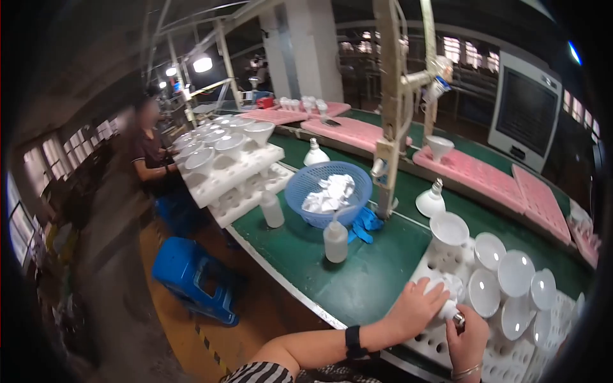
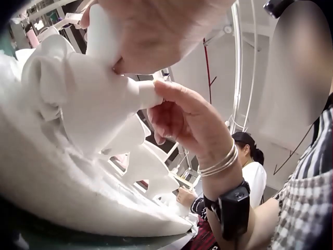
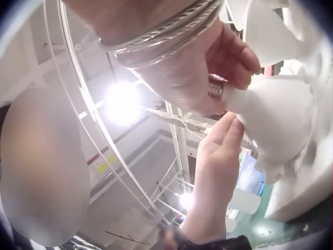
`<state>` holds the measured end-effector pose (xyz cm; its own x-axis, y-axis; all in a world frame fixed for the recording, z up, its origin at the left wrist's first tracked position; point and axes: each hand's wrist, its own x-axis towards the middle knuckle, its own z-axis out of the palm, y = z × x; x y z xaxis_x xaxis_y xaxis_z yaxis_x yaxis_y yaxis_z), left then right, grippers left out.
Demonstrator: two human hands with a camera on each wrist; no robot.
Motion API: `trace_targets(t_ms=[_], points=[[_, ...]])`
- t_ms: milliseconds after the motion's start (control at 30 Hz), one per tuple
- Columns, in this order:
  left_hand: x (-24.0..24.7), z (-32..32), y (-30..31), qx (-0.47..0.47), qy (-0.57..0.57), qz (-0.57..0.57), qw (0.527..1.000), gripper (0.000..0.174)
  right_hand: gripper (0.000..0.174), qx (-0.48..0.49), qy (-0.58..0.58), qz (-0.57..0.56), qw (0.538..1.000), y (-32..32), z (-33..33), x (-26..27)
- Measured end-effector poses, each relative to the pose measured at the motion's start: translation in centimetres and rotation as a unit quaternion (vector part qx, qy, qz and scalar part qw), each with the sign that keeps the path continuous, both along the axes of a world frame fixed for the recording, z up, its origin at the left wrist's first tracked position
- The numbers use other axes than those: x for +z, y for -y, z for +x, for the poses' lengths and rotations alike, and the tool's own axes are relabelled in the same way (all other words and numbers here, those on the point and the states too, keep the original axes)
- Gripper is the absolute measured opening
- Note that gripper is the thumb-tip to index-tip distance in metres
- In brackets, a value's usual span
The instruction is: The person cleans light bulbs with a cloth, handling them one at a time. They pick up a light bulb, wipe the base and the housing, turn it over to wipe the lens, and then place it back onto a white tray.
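Note:
A white cone-shaped lamp lies tilted over the white foam tray. My right hand grips its threaded metal base between thumb and fingers. Against the lamp's side is my left hand, its fingers bent over a crumpled white cloth. Part of the cloth is hidden by that hand. In the right wrist view the left fingertips touch the lamp's neck, close to the right hand.
Several white lamps stand wide end up in the tray at right. A blue basket with white cloths, two bottles and blue gloves are on the green table. Farther back are pink trays, a post and a person.

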<state>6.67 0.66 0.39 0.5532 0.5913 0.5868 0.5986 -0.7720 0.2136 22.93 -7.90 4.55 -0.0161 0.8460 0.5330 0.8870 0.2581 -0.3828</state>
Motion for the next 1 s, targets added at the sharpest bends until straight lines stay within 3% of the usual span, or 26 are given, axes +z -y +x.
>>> trace_targets(t_ms=[67, 100, 200, 267, 300, 333, 367, 467, 533, 600, 667, 700, 767, 867, 933, 1000], points=[[-1.3, -0.4, 0.6, 0.024, 0.002, 0.028, 0.999, 0.045, 0.028, -0.007, -0.046, -0.018, 0.999, -0.7, 0.2, -0.2], [-1.7, -0.8, 0.9, 0.018, 0.027, 0.031, 0.999, 0.047, 0.028, -0.035, -0.034, -0.104, 0.993, -0.2, 0.0, 1.0], [-5.9, -3.1, 3.2, -0.016, 0.048, 0.066, 0.996, 0.049, 0.035, -0.047, -0.055, -0.117, 0.991, -0.8, 2.0, -1.1], [-5.6, -4.5, 3.5, -0.049, 0.055, 0.061, 0.995, 0.051, 0.035, -0.027, -0.044, -0.059, 0.997, -0.7, 2.0, -0.6], [-5.2, -5.2, 3.6, -0.068, 0.11, 0.049, 0.99, 0.042, 0.033, -0.043, -0.244, -0.117, 0.962, -0.1, 1.8, 0.1], [-4.3, -5.6, 3.7, -0.087, 0.164, 0.033, 0.982, 0.035, 0.032, -0.056, -0.433, -0.174, 0.883, 0.3, 1.5, 0.6], [-4.7, -5.3, 3.7, -0.06, 0.199, -0.015, 0.978, 0.039, 0.027, -0.035, -0.464, -0.166, 0.87, 0.3, 2.0, 0.2], [-1.5, -4.3, 2.8, -0.038, 0.204, 0.015, 0.978, 0.052, 0.023, -0.052, -0.502, -0.201, 0.839, 1.2, 1.6, -0.7], [0.2, -3.7, 1.8, -0.064, 0.179, 0.005, 0.982, 0.048, 0.029, 0.014, -0.497, -0.241, 0.833, 1.1, 1.6, -2.3], [-0.3, -2.7, 1.3, -0.066, 0.091, 0.015, 0.994, 0.053, 0.02, -0.014, -0.369, -0.178, 0.912, 1.3, 2.2, -4.4], [0.6, -2.3, 1.4, -0.106, 0.079, -0.004, 0.991, 0.051, 0.022, -0.047, -0.192, -0.244, 0.95, 2.4, 1.1, -0.5], [1.2, -2.2, 1.7, -0.105, 0.071, -0.001, 0.992, 0.048, 0.022, -0.054, -0.166, -0.288, 0.941, 2.7, 0.9, 0.3], [1.8, -2.1, 1.8, -0.108, 0.066, 0.007, 0.992, 0.041, 0.029, -0.018, -0.134, -0.235, 0.963, 3.4, 0.4, 0.4], [1.1, -3.5, 0.5, -0.079, 0.08, 0.043, 0.993, 0.033, 0.039, -0.011, -0.048, -0.185, 0.981, 4.7, -1.5, 0.4], [-1.1, -5.1, -1.5, 0.0, 0.217, -0.043, 0.975, 0.027, 0.041, -0.022, -0.006, -0.161, 0.987, 5.6, -2.7, 0.5], [0.3, -7.1, -1.8, 0.041, 0.257, -0.058, 0.964, 0.025, 0.043, -0.011, 0.037, -0.124, 0.991, 5.7, -3.2, 0.8]])
